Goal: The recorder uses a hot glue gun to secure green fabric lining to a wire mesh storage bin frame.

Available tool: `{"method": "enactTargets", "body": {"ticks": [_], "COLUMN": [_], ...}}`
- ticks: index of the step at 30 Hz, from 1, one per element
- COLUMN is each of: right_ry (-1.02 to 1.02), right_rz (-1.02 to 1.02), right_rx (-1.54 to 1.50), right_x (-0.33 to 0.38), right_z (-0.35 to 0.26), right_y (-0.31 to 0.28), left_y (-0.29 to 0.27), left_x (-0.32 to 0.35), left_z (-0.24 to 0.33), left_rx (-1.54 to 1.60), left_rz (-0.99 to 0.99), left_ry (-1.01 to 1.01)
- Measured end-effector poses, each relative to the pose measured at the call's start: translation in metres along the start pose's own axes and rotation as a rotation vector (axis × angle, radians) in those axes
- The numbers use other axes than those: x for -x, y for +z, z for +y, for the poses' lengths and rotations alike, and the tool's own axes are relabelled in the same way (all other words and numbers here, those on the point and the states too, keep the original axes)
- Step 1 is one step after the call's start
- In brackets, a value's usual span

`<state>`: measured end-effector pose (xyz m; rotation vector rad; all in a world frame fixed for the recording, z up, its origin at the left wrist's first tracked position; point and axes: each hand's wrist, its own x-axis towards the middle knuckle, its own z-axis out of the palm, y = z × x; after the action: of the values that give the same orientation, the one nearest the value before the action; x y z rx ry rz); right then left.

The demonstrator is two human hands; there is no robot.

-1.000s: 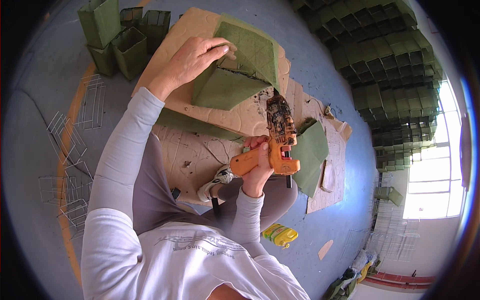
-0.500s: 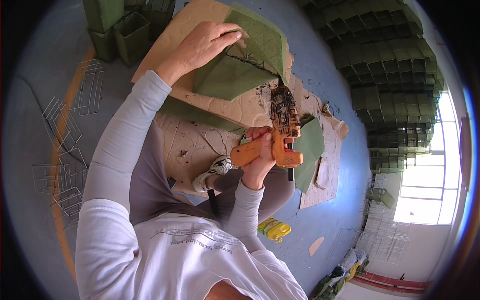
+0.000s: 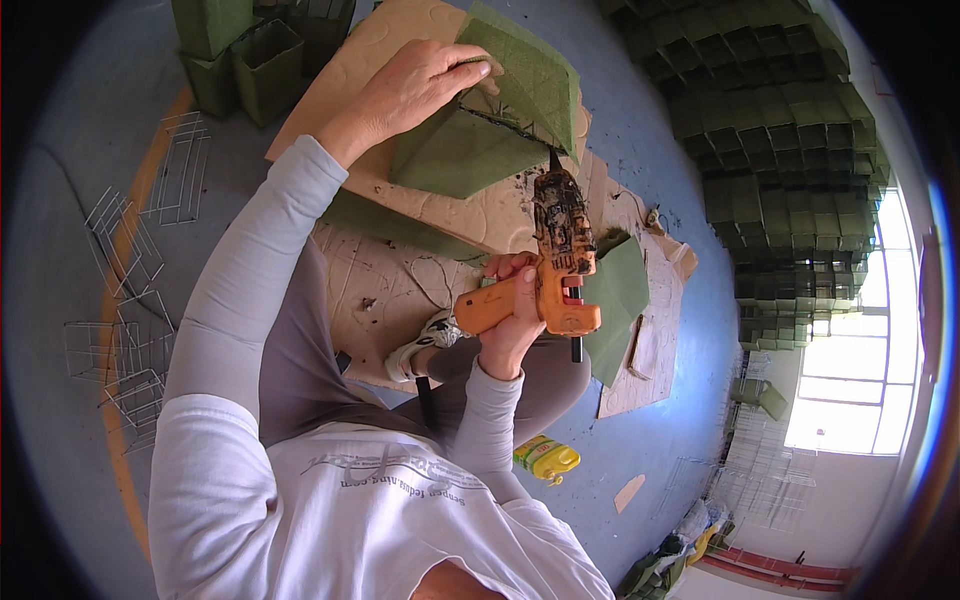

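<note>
My right hand (image 3: 510, 305) is wrapped round the handle of an orange glue gun (image 3: 568, 295). Black residue crusts the gun's front end, and a dark stick pokes out of its rear. Its nozzle meets or nearly meets the lower right corner of a green fabric box (image 3: 475, 152), where exactly I cannot tell. The box lies tilted, with a raised see-through mesh panel (image 3: 530, 85) and a dark glue line along the seam. With fingers and thumb, my left hand (image 3: 425, 85) pinches the panel's upper left edge. A cardboard-like board (image 3: 480, 222) lies beneath the box.
Another green piece (image 3: 618, 300) lies on cardboard to the right. Wire frames (image 3: 125, 240) rest on the floor at left. Green boxes (image 3: 265, 65) stand at the far left, with many stacked (image 3: 770, 150) along the right. A yellow container (image 3: 547, 460) is near my knee.
The glue gun has shifted slightly left with my right hand, its nozzle staying by the panel's corner. My left hand keeps its pinch, moving barely to the right with the box.
</note>
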<state>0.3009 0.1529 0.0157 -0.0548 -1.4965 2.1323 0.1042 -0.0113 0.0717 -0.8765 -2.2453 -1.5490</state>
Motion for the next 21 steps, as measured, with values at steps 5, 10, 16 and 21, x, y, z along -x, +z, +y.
{"method": "enactTargets", "body": {"ticks": [5, 10, 16, 21], "right_ry": [0.001, 0.037, 0.053, 0.074], "right_rz": [0.046, -0.022, -0.02, -0.057], "right_rx": [-0.005, -0.024, -0.022, -0.052], "right_x": [-0.001, 0.002, 0.004, 0.005], "right_z": [0.001, 0.002, 0.002, 0.005], "right_y": [0.0, 0.002, 0.013, 0.014], "left_y": [0.002, 0.001, -0.001, -0.003], "left_x": [0.001, -0.002, 0.0, -0.001], "left_z": [-0.001, 0.001, 0.001, 0.005], "left_rx": [0.046, 0.031, 0.041, 0.032], "left_rz": [0.021, 0.007, -0.019, -0.04], "left_ry": [0.005, 0.012, -0.001, -0.009]}}
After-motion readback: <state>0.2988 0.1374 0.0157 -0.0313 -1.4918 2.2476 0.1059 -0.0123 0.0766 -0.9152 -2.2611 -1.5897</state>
